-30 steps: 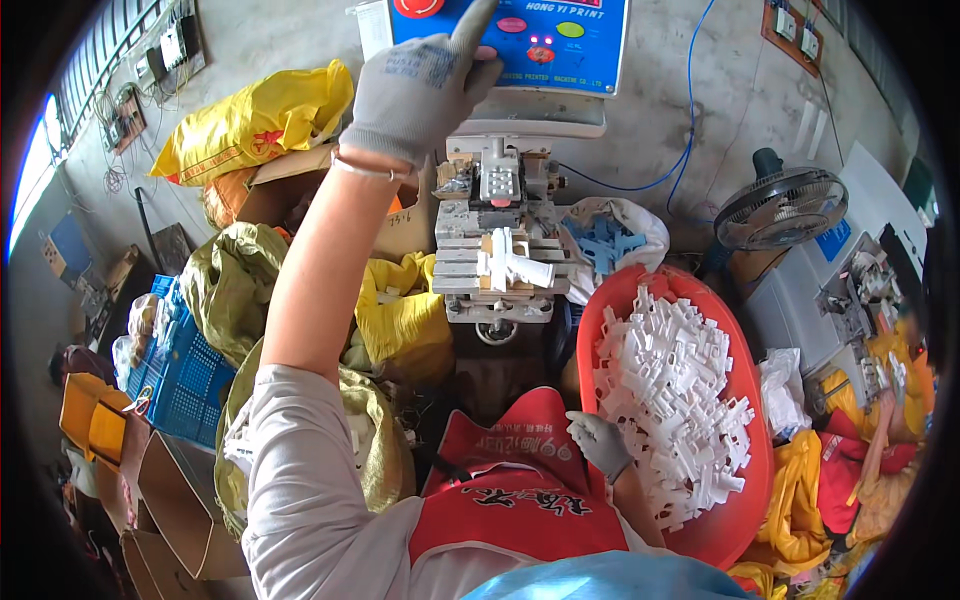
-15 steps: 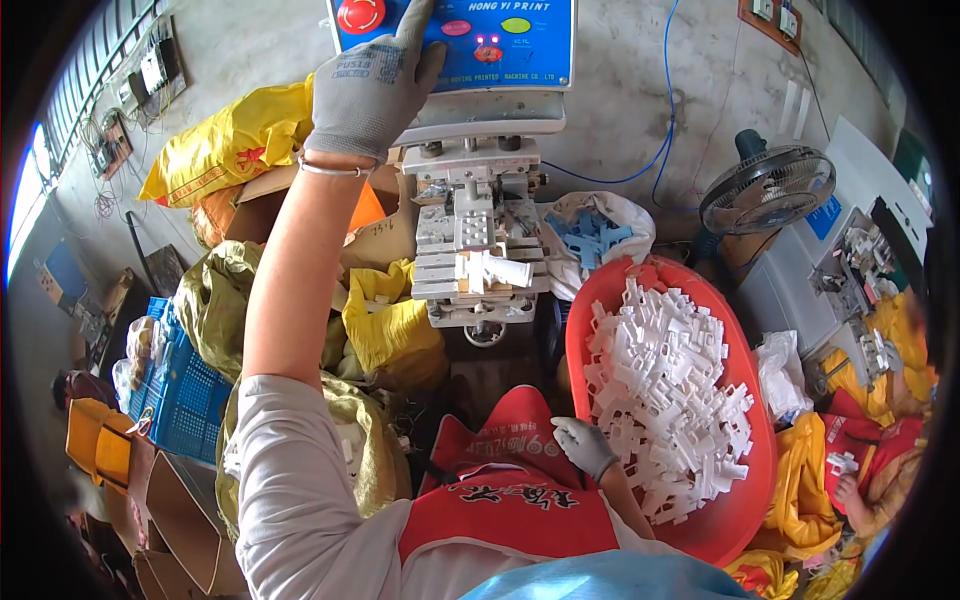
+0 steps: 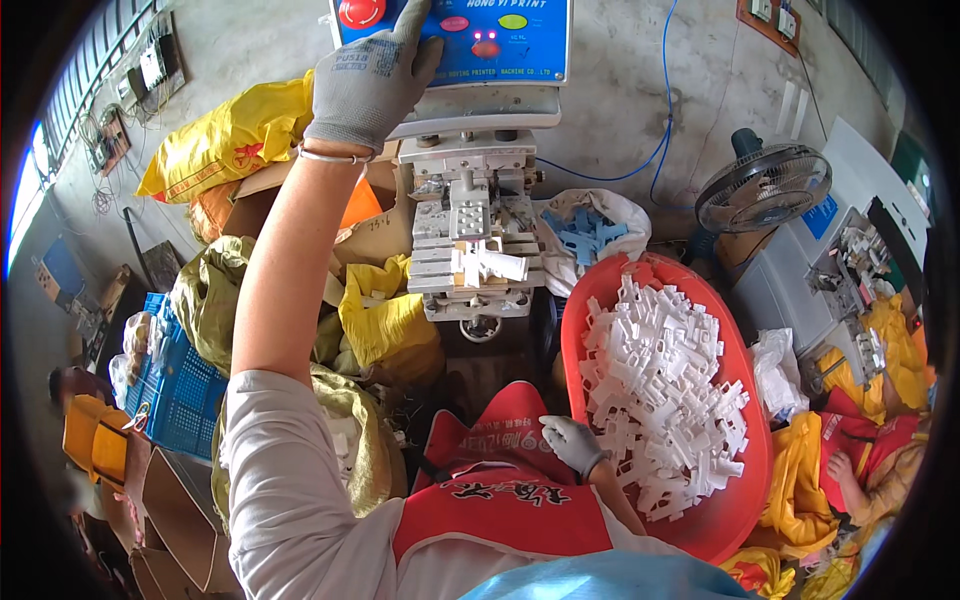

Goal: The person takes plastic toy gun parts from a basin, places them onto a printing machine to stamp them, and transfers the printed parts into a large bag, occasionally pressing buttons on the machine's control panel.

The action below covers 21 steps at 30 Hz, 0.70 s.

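My left hand (image 3: 368, 78), in a grey knit glove, reaches up with its fingers spread on the blue control panel (image 3: 500, 25) of a small printing machine, beside a red round button (image 3: 361, 11). Below the panel the machine's metal bed (image 3: 470, 250) carries a white plastic part (image 3: 487, 263). My right hand (image 3: 572, 441), gloved too, rests low at the near rim of a red oval basin (image 3: 600, 290) heaped with white plastic parts (image 3: 668, 395); its fingers are loosely curled and I cannot tell whether they hold a piece.
Yellow sacks (image 3: 225, 135) and a blue crate (image 3: 175, 395) crowd the left. A white bag of blue parts (image 3: 590, 232) lies behind the basin. A grey fan (image 3: 762, 187) and another machine (image 3: 840, 275) stand on the right, where another person's hand (image 3: 838, 467) shows.
My left hand has slid from the panel's middle to its left part by the red button. The view has shifted slightly; my right hand stays at the basin's rim.
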Tool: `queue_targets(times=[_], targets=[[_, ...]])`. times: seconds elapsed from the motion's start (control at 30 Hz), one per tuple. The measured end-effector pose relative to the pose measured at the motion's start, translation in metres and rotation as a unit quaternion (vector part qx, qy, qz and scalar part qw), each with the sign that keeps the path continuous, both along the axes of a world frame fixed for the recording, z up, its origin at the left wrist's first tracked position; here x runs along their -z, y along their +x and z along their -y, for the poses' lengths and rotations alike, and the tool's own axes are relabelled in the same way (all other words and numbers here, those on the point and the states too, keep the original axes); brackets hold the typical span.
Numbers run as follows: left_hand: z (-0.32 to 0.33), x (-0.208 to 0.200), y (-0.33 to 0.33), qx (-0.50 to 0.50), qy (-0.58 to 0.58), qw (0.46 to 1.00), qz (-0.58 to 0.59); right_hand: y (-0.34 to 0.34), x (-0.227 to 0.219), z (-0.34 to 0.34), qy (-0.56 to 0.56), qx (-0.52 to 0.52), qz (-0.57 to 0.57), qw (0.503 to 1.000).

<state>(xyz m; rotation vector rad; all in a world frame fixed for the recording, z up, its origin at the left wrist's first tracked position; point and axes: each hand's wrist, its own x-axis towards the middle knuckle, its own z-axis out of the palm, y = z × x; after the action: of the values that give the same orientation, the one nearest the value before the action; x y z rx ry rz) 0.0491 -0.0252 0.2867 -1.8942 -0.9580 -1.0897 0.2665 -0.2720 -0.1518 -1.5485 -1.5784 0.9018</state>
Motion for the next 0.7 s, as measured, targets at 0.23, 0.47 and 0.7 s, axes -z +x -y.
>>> queue_targets(times=[0.23, 0.47, 0.7], targets=[[0.003, -0.005, 0.002, -0.03, -0.014, 0.999, -0.014, 0.003, 0.013, 0.003, 0.012, 0.01, 0.002, 1.0], [-0.01, 0.002, -0.003, -0.027, 0.067, 0.997, -0.023, 0.003, 0.01, 0.004, 0.014, 0.006, 0.011, 1.0], [-0.01, 0.001, 0.0, -0.031, -0.008, 0.999, -0.003, 0.003, 0.012, 0.005, -0.008, 0.002, 0.042, 0.999]])
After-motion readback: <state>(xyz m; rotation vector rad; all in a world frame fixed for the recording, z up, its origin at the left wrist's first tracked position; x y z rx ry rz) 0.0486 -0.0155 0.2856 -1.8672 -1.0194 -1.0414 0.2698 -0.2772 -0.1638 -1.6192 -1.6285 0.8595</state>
